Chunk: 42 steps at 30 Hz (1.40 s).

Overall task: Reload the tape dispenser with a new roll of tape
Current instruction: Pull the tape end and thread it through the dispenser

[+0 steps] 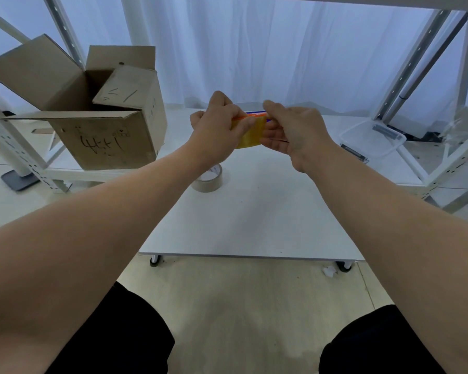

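From the head camera, the person holds both arms out over a low white table (254, 225). The two hands meet in the air above the far part of it. Between them is a yellow tape roll (250, 136), lifted clear of the table top. The left hand (216, 125) has its fingers curled around the left side of the roll, and the thumb lies along its upper edge. The right hand (295, 130) closes on the right side, with the fingers bent under and behind the roll.

Just above the roll, a thin orange and blue edge of the tape dispenser (256, 113) shows between the fingers. The hands hide most of it, so I cannot tell which hand carries it, or if the roll already sits in it.

A beige tape roll (207, 180) lies flat on the table, under the left wrist and apart from both hands. To the left, an open cardboard box (92, 130) with black handwriting stands on a low shelf. To the right, a clear plastic container (373, 139) sits near a metal shelf frame (408, 64). A white curtain (254, 49) hangs behind everything.
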Each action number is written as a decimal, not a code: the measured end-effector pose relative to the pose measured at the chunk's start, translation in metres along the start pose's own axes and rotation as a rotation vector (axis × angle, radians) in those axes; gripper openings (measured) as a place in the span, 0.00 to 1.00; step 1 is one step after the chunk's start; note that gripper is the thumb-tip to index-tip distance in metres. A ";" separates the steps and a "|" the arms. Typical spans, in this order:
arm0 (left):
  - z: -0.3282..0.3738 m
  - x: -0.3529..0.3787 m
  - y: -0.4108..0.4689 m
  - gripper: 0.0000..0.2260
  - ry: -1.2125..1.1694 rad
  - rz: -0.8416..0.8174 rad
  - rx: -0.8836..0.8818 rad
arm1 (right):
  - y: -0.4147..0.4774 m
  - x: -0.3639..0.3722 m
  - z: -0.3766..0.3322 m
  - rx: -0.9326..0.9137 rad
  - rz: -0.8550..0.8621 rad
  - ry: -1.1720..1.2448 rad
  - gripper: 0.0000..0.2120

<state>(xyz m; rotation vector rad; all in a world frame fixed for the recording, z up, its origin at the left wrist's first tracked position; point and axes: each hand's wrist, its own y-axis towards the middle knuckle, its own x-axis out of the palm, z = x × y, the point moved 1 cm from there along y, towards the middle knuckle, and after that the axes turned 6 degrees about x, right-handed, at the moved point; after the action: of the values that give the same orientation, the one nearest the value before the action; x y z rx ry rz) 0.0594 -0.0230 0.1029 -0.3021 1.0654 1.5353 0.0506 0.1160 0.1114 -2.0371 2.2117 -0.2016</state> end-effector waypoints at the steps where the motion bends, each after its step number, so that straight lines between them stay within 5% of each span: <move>1: 0.001 0.001 0.000 0.13 0.002 -0.002 -0.006 | 0.000 0.001 0.001 -0.018 -0.004 -0.046 0.11; 27: -0.003 -0.001 0.001 0.15 0.085 -0.107 0.023 | 0.009 0.010 0.018 -0.098 -0.025 -0.509 0.13; 42: -0.017 0.004 0.005 0.17 -0.058 -0.191 -0.183 | 0.008 0.004 0.025 -0.124 -0.027 -0.345 0.13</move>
<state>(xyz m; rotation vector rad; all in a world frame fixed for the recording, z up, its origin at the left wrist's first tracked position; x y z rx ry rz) 0.0477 -0.0330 0.0932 -0.4692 0.8269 1.4625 0.0471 0.1126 0.0856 -1.9820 2.0280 0.2714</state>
